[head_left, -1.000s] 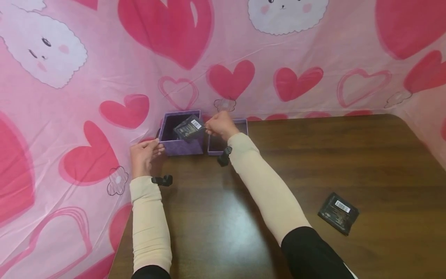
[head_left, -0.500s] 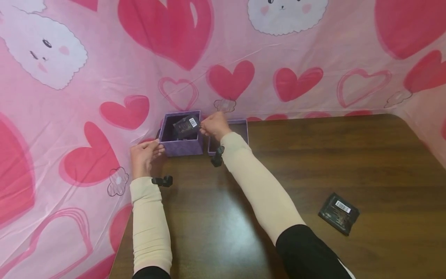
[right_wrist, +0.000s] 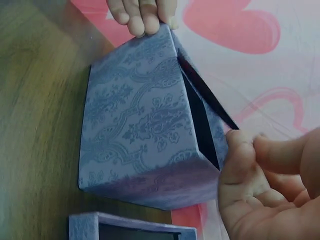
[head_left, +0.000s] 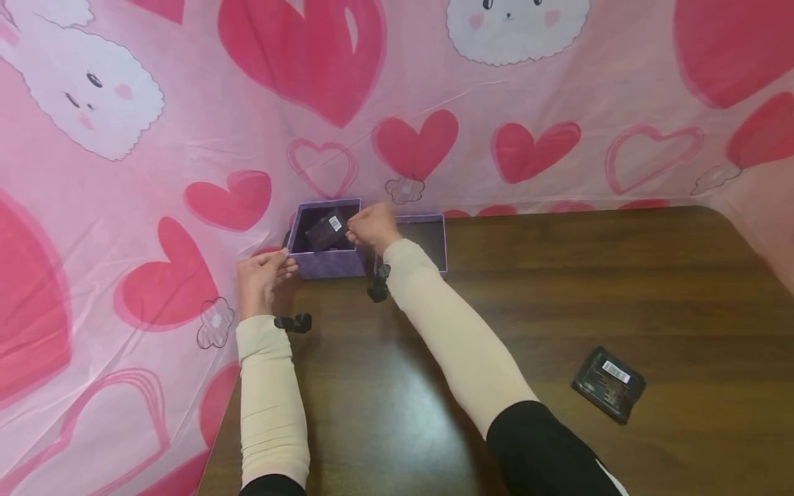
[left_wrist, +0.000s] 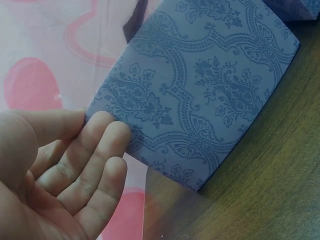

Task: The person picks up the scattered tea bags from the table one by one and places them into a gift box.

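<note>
A purple patterned box [head_left: 329,264], its top uncovered, stands by the back left of the table. My left hand [head_left: 262,275] grips the box's near left corner, with the thumb and fingertips meeting at the rim in the left wrist view. Over the opening, my right hand [head_left: 374,226] pinches one edge of a flat black packet [head_left: 324,233] with a white barcode label. That packet tilts down into the box; in the right wrist view only its dark edge [right_wrist: 212,100] shows at the mouth. Whatever lies deeper inside is hidden.
Just right of the box lies its shallow purple-rimmed lid [head_left: 431,241], partly behind my right hand. Another black packet [head_left: 609,386] lies on the wooden table [head_left: 496,296] at the right. A pink heart-printed cloth [head_left: 422,76] hangs close behind and along the left.
My right hand has moved left and slightly down, lowering the black packet further into the box. The left hand has stayed at the corner.
</note>
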`<state>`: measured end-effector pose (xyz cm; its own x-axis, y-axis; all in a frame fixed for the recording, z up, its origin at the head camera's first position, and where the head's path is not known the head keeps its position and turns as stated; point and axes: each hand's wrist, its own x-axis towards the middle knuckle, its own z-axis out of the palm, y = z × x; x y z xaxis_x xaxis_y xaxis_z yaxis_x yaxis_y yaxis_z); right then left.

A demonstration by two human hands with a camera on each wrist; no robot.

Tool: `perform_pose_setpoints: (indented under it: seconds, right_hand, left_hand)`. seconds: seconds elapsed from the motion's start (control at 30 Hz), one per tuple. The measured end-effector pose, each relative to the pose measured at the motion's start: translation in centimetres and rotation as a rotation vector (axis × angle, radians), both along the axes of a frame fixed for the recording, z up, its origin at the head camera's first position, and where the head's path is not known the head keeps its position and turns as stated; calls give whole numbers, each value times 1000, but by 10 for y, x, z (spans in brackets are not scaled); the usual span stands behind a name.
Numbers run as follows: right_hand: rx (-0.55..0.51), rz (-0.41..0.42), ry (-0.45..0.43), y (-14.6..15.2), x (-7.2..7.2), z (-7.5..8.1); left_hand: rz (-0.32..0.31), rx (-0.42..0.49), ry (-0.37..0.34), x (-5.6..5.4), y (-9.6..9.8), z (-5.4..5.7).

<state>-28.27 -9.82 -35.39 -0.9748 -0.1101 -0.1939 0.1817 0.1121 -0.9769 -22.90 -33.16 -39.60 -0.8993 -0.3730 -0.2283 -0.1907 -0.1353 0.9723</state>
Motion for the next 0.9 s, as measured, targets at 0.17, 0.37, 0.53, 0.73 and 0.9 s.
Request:
perform_pose_setpoints:
  seconds: [0.17,0.37,0.53,0.73,0.9]
  right_hand:
    - [247,63,103,6,1,2]
    - [203,84,117,19,0,6]
    - [172,109,120,31,0,8]
    - [153,134,121,47,3,12]
    - [148,127,127,60,4,10]
  left_hand:
    - [2,12,9,-1,1,1]
    - [-2,13,-8,0,-2,1]
    - [-7,-2,-11,2,-3,0]
    - [-8,-6,-1,2,-2,1]
    - [-12,-23,-6,1,0,0]
